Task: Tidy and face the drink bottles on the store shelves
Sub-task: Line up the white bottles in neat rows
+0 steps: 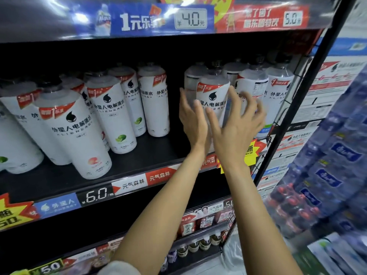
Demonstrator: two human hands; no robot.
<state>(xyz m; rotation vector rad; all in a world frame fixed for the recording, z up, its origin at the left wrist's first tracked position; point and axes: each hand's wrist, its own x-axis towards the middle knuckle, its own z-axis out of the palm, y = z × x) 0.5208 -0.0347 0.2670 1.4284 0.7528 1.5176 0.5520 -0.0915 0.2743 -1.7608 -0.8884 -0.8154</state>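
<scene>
The left hand [193,118] lays straight fingers on the white bottle [213,102] on the shelf [143,155], while the right hand [236,124], fingers spread and loose, cups its other side, seemingly to turn the label forward.

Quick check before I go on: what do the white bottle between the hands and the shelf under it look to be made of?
The white bottle looks like clear plastic under a matte white printed sleeve: its bare shoulder above the label is see-through. The shelf seems painted metal, dark with a dull sheen, though the frame cannot confirm it. The left hand and right hand flank the bottle with fingers spread.
</scene>
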